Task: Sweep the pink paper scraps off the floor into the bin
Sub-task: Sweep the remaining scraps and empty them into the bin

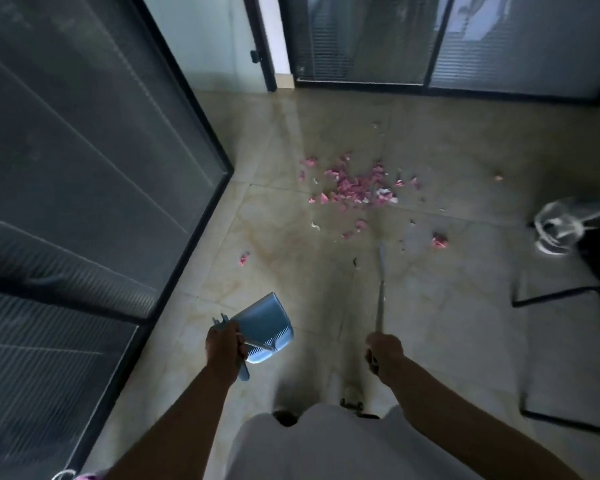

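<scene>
Pink paper scraps lie in a loose pile on the beige tiled floor ahead of me, with stray bits to the left and right. My left hand grips the handle of a blue dustpan, held above the floor at lower left. My right hand grips a thin grey broom handle that runs forward toward the pile; the broom head is blurred near the scraps. No bin is clearly in view.
Dark-framed glass partitions line the left side and the back. At the right edge are a white bag or cords and black chair legs. My feet and pale clothing fill the bottom.
</scene>
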`<control>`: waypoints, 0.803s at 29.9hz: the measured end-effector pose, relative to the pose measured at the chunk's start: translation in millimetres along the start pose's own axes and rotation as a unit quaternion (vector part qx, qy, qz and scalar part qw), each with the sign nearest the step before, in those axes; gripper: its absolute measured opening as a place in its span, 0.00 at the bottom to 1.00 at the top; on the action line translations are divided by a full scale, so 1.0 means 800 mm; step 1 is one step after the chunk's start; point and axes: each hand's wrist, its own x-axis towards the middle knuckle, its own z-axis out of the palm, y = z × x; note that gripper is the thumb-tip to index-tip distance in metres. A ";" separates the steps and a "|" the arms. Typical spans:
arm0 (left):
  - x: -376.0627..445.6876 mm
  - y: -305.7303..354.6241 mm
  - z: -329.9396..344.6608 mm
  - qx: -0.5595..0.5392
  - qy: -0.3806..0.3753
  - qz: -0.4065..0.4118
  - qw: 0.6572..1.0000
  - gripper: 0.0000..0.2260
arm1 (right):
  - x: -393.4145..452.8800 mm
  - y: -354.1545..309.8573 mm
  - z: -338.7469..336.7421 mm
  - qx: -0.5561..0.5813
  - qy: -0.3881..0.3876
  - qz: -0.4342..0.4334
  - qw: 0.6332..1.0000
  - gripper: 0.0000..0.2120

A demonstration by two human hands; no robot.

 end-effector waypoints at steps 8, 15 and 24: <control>0.039 0.079 0.140 0.024 -0.079 0.021 0.996 0.09 | 0.031 -0.050 -0.068 0.058 0.061 0.017 0.996 0.07; 0.102 0.124 0.241 0.045 -0.130 0.011 0.990 0.07 | 0.072 -0.125 -0.111 0.073 0.127 0.056 0.988 0.06; 0.152 0.268 0.401 0.069 -0.154 0.035 0.985 0.07 | 0.129 -0.267 -0.151 0.133 0.191 0.052 0.971 0.07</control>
